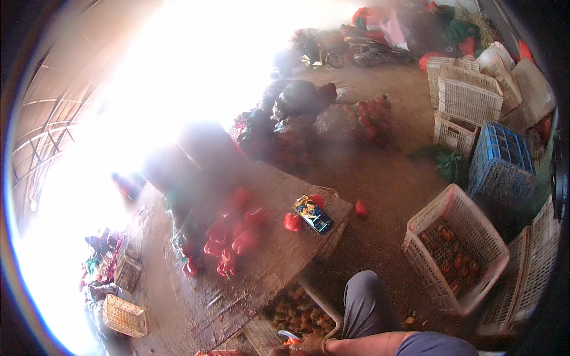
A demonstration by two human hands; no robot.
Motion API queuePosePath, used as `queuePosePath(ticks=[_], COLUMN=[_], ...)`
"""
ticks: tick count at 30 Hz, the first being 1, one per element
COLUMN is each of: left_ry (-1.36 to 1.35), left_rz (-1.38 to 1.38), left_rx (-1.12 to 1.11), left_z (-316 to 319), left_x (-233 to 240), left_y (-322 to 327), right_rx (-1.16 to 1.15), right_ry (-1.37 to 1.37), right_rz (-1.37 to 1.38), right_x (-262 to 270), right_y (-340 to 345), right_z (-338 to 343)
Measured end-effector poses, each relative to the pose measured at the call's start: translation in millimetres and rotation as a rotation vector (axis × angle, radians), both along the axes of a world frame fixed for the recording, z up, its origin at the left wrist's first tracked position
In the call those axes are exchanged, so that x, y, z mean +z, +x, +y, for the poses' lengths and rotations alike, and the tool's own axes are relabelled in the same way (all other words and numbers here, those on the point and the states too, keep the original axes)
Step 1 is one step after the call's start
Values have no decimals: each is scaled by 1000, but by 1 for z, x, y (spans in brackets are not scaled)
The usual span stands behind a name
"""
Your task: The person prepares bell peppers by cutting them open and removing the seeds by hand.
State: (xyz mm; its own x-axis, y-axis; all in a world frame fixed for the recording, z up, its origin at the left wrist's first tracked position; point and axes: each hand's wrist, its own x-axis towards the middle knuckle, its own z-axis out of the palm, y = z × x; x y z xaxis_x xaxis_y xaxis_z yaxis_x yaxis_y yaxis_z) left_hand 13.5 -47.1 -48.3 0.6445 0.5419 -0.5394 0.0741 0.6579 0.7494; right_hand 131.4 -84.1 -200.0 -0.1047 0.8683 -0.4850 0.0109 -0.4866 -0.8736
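My right hand (311, 345), in a brown glove, is closed around the orange handle of a knife (289, 334) at the bottom edge. A brown patch beside it may be part of my left hand (278, 351); the frame cuts it off, and what it holds is hidden. Just beyond lies a crate of cut vegetable pieces (298, 311), under the edge of a worn table (267, 276). Red bell peppers (242, 240) are heaped on the tabletop. A phone (314, 214) with a lit screen leans on one red pepper, with another pepper (292, 222) beside it.
Right of my knee, a plastic crate (454, 187) holds vegetable scraps. Blue crates (503, 160) and stacked pale crates (470, 93) stand behind it. Filled sacks (307, 120) lie beyond the table, motorcycles (369, 51) farther back. A red pepper (361, 208) is on the floor. Glare whitens the upper left.
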Motion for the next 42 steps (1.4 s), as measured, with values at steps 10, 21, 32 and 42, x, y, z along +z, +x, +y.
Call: queuePosePath(ticks=[10, 21, 32, 42], left_ry=[305, 1561, 1447, 1393], left_rz=[107, 747, 789, 828], left_rx=[-123, -389, -384, -344], left_z=[27, -20, -4, 24], left_x=[6, 25, 23, 21], left_y=[8, 18, 19, -5], right_rx=[-112, -29, -28, -6], right_ry=[115, -38, 157, 221], right_rz=[-32, 831, 83, -51], right_x=[-16, 18, 63, 54], right_y=[7, 37, 31, 46], right_z=[26, 16, 11, 15])
